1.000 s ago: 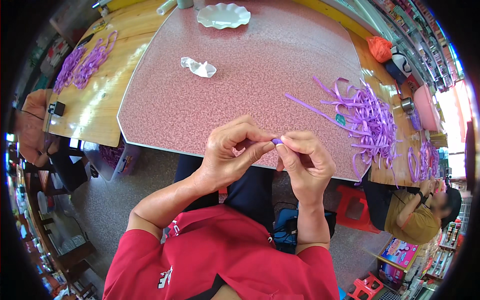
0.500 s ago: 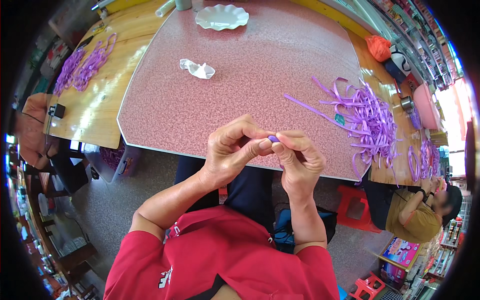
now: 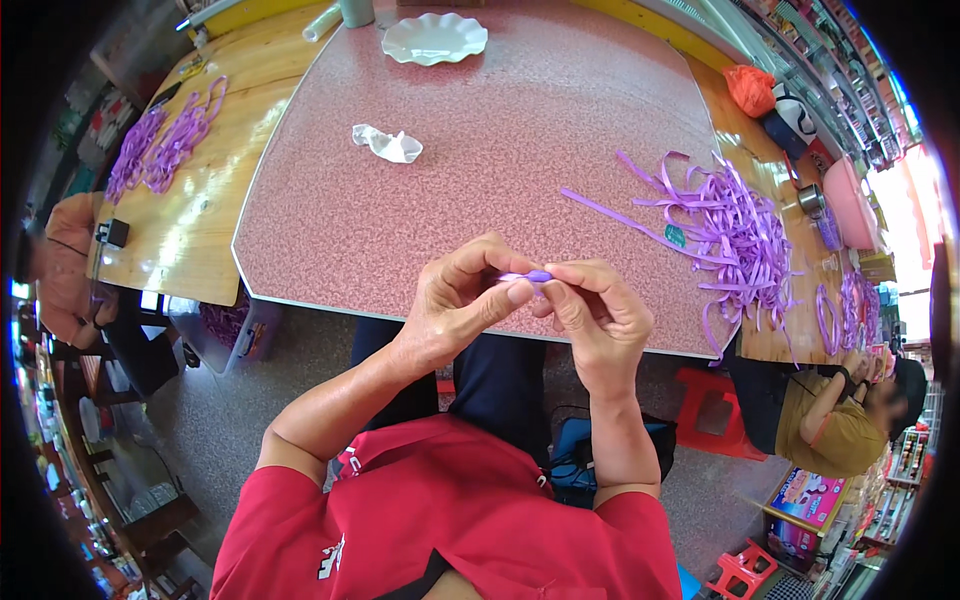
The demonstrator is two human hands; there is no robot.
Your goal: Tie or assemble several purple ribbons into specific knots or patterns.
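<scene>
Just above the near edge of the pink speckled table (image 3: 480, 190), both my hands pinch one small piece of purple ribbon (image 3: 540, 276). My left hand (image 3: 447, 305) grips its left part between thumb and forefinger, and a pale glossy strip shows inside the curled fingers. Thumb and fingertips of my right hand (image 3: 603, 325) close on its right end. The fingertips nearly meet, so most of the ribbon is hidden. To the right lies a tangled heap of purple ribbons (image 3: 745, 235), with a small green piece (image 3: 675, 236) on it.
A crumpled white tissue (image 3: 388, 145) and a white scalloped plate (image 3: 434, 40) lie farther back. More purple ribbons (image 3: 180, 140) rest on the wooden table at left. Co-workers sit at both sides, one in an olive shirt (image 3: 825, 425). A red stool (image 3: 715, 415) stands below right.
More of the purple ribbon shows between my fingertips, with a pale strip now visible by the left fingers. Both hands stay pinched in nearly the same place; the view has shifted slightly.
</scene>
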